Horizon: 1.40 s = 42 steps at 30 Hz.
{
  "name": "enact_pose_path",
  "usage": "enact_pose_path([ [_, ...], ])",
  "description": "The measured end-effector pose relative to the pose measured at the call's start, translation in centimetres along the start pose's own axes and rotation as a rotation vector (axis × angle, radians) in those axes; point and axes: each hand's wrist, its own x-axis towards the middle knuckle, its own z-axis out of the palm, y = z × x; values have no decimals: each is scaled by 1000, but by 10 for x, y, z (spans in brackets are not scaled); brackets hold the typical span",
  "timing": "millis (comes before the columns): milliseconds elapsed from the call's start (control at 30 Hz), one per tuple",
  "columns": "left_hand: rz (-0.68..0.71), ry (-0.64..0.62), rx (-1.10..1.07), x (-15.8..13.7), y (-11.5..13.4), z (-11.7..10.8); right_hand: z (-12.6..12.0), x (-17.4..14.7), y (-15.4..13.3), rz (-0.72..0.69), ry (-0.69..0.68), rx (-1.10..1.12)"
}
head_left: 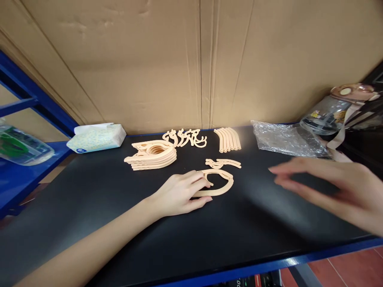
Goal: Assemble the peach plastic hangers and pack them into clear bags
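My left hand (182,193) rests on the black tabletop, its fingers curled over a beige folding hanger (220,192) with a curved, ring-like outline. Part of that hanger is hidden under the fingers. Just behind it lie loose beige hanger pieces (224,162), slim and curved. To the right, my right hand (332,187) is above the table, blurred by motion. Its thumb and index finger are stretched toward the left with a gap between them, and nothing shows in them. A stack of folded beige hangers (152,161) sits behind and left of my left hand.
Several beige hooks (191,138) and a row of curved beige strips (228,139) lie at the back. A tissue pack (97,137) is at the back left. Toward the right are a clear plastic bag (290,139) and a strapped bottle (326,113). Cardboard (149,67) stands behind.
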Motion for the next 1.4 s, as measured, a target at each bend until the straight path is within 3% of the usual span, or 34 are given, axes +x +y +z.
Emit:
enact_pose_path([
  [200,-95,108,-16,1,-3,-1,8,154,-2,-231,158,27],
  [300,-222,201,-83,2,-7,-1,17,194,-5,-332,226,52],
  [467,-364,245,-177,3,-13,1,32,193,1,-320,194,113],
  [800,-311,163,-140,3,-12,2,37,193,3,-297,149,159],
  [1400,-277,161,-96,5,-11,4,38,192,6,-318,185,131],
])
